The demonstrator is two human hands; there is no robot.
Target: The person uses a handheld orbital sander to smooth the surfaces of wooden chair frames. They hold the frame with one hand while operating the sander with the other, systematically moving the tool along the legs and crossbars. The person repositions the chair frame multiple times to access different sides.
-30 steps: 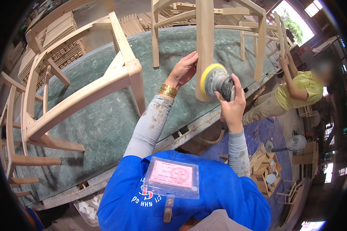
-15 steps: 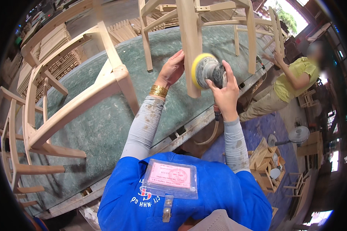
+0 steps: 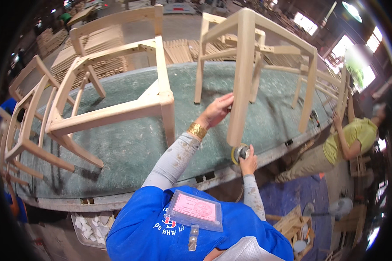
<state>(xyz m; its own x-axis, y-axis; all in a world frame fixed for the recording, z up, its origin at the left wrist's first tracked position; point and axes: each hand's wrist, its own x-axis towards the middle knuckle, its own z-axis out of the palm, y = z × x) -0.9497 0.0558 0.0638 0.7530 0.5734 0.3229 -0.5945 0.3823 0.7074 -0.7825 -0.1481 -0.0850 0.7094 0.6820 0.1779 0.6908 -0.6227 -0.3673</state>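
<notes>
My left hand (image 3: 217, 110) rests at the left side of a pale wooden chair leg (image 3: 241, 82), its fingertips partly hidden against the wood. My right hand (image 3: 248, 162) grips a round orbital sander (image 3: 240, 153) with a yellow-edged pad, just below the leg's near end. Whether the pad touches the wood I cannot tell. The leg belongs to an unfinished chair frame (image 3: 283, 27) standing on a green-topped worktable (image 3: 191, 143). A hose hangs down from below my right hand.
Another chair frame (image 3: 104, 118) stands to the left, with more chair frames (image 3: 35, 113) beyond it. Stacked wooden parts (image 3: 96, 48) lie behind the table. A person in a yellow-green shirt (image 3: 357, 135) stands at the right. A bin of white scraps (image 3: 91, 228) sits below the table edge.
The sander has gone from the right face of the leg to below its near end. My left hand now meets the leg's edge. The whole view has shifted, showing more of the chair.
</notes>
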